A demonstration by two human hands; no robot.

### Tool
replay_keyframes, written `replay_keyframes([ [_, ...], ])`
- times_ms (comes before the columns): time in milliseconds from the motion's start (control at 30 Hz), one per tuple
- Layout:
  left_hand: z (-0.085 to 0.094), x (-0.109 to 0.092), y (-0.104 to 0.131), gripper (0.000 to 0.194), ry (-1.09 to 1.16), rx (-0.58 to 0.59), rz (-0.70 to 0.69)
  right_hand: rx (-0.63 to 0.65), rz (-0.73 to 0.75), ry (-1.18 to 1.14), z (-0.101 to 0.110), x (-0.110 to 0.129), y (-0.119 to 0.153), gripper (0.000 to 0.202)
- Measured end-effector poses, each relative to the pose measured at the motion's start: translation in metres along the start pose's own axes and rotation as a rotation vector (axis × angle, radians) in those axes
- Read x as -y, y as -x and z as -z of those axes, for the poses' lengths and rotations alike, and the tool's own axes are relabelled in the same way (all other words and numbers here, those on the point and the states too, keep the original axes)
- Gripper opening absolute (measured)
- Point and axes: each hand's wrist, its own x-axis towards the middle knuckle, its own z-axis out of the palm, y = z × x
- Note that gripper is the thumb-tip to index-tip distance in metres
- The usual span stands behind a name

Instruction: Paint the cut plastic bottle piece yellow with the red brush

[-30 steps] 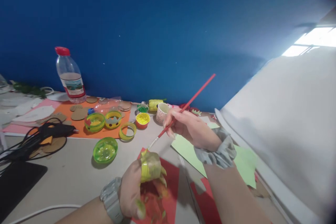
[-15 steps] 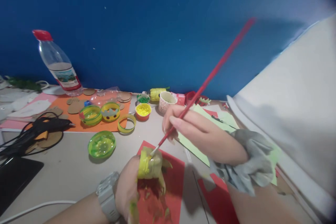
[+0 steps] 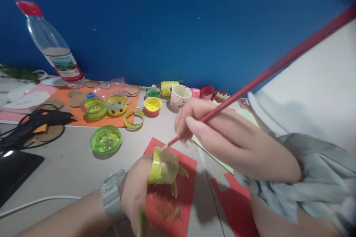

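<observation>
My left hand (image 3: pixel 135 189), with a grey watch on its wrist, is closed around a short, clear piece of plastic, partly coated in yellow paint (image 3: pixel 159 166). Narrow yellowish strips stick out from the piece's lower right side. A red-handled paintbrush (image 3: pixel 267 76) is pinched in my right hand (image 3: pixel 214 129), and its tip meets the upper edge of the painted plastic piece. Beneath lies a paint-smeared sheet of red paper (image 3: pixel 187 170). Yellow-green paint marks my left hand near the bottom of the view.
Behind stand a cup of yellow paint (image 3: pixel 152 106), a cup of green paint (image 3: pixel 152 92) and a patterned paper cup (image 3: pixel 179 98). Left are a green plastic dish (image 3: pixel 106 140), yellow-green rings (image 3: pixel 134 119), a bottle (image 3: pixel 57 50) and a black glue gun (image 3: pixel 52 116). A blue wall (image 3: pixel 167 26) rises behind.
The brush handle has swung lower to the right, and its tip has shifted from the painted side to the upper edge. The plastic piece has turned slightly in my left hand.
</observation>
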Motion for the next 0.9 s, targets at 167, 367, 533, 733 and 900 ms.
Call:
replay_keyframes([
  [167,0.005,-0.005,-0.005,0.096,0.051,0.007,-0.016,0.033,0.022,-0.225,0.002,-0.009,-0.001,0.026],
  [367,-0.006,-0.001,-0.006,0.114,0.081,-0.003,-0.041,0.083,-0.045,-0.170,0.003,-0.016,-0.003,0.028],
  [533,-0.006,-0.005,-0.004,0.091,0.050,-0.048,-0.052,0.154,0.035,-0.379,0.001,-0.013,-0.002,0.024],
  [733,0.004,-0.011,-0.008,0.101,0.108,0.062,0.031,0.106,0.000,-0.224,0.007,-0.013,-0.002,0.026],
  [900,-0.001,-0.008,-0.006,0.098,-0.077,0.014,-0.029,0.186,0.073,-0.364,0.006,-0.009,-0.001,0.026],
])
